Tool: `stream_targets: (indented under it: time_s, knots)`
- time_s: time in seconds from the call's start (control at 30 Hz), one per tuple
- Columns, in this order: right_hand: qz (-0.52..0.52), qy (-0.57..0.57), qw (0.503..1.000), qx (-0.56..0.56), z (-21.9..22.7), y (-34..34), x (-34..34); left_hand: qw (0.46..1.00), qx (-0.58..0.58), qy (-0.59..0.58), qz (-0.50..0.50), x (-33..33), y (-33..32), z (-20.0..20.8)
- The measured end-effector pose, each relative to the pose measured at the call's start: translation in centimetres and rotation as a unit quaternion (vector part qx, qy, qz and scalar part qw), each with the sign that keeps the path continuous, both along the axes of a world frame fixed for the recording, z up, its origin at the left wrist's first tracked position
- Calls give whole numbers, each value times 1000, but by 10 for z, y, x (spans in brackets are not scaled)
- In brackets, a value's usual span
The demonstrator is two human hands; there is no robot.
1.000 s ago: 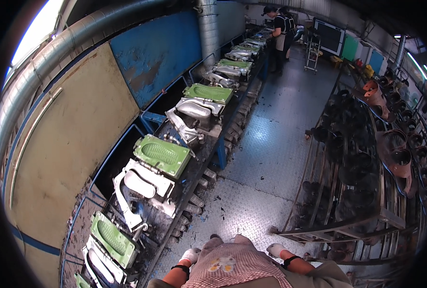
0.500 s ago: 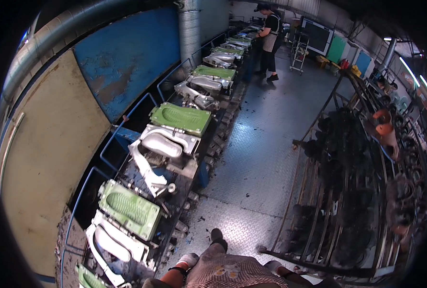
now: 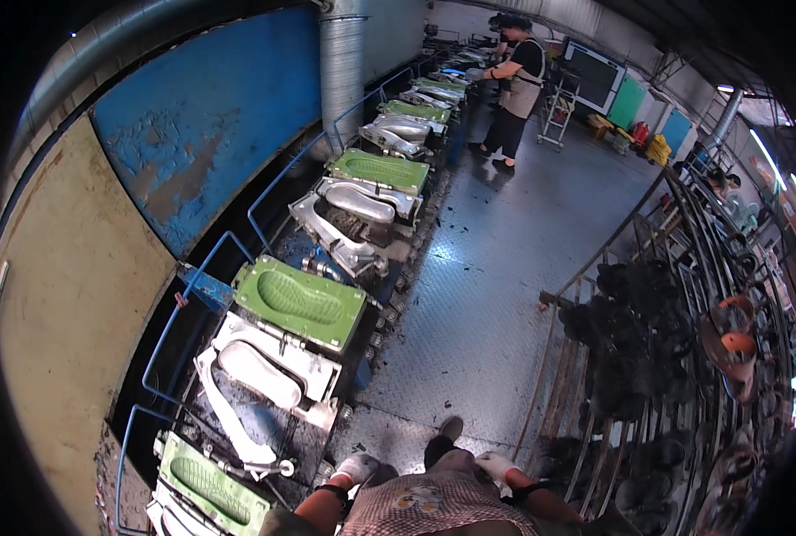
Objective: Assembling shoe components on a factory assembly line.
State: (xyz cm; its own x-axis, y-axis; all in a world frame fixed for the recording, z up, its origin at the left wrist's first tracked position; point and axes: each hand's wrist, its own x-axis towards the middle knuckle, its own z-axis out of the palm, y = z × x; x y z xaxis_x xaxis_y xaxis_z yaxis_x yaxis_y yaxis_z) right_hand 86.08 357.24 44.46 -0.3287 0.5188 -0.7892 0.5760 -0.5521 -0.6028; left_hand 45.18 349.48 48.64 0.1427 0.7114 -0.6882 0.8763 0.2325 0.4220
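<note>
My left hand point(image 3: 358, 467), in a pale glove, hangs beside my patterned apron point(image 3: 433, 505), near the row of moulds. How its fingers lie is too small to tell. On the other side of the apron is my right hand point(image 3: 495, 465), also gloved, with loosely bent fingers and nothing seen in them. Closest to my left hand is a silver shoe-sole mould point(image 3: 259, 373), lying apart from it with its frame swung out. Behind that stands its green mould half point(image 3: 299, 304), with a sole-shaped hollow. Another green mould half point(image 3: 210, 487) lies at the lower left.
Similar moulds run along the bench into the distance, beside blue rails point(image 3: 161, 335). A dark rack point(image 3: 594, 357) loaded with dark footwear-like pieces stands on my right. A co-worker point(image 3: 518, 85) stands at the far bench, near a metal trolley point(image 3: 557, 107). Metal plate floor point(image 3: 487, 259) lies between.
I have moved forward along the aisle; moulds and rack have shifted nearer and lower. My right hand shows more fully beside the apron. The far co-worker has turned, an arm toward the bench.
</note>
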Motion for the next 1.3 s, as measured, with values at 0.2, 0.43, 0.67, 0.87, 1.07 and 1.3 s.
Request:
stream_targets:
  time_s: [0.2,0.43,0.67,0.87,1.07,1.3]
  knots:
    - [121,-58,989,-59,-74,129,49,991,-95,90,32,11,94,-9]
    - [53,-50,997,-15,-104,313,108,982,-47,114,140,62,243,-27]
    - [-41,-18,998,-39,-113,469,126,987,-57,121,84,93,430,-26]
    - [-62,6,993,-102,-114,532,116,990,-80,97,59,87,532,-74]
    - [168,-39,964,204,-146,594,150,993,-78,83,1,78,654,-99]
    - [-15,-14,1000,-16,-103,765,102,982,-48,49,177,68,733,-138]
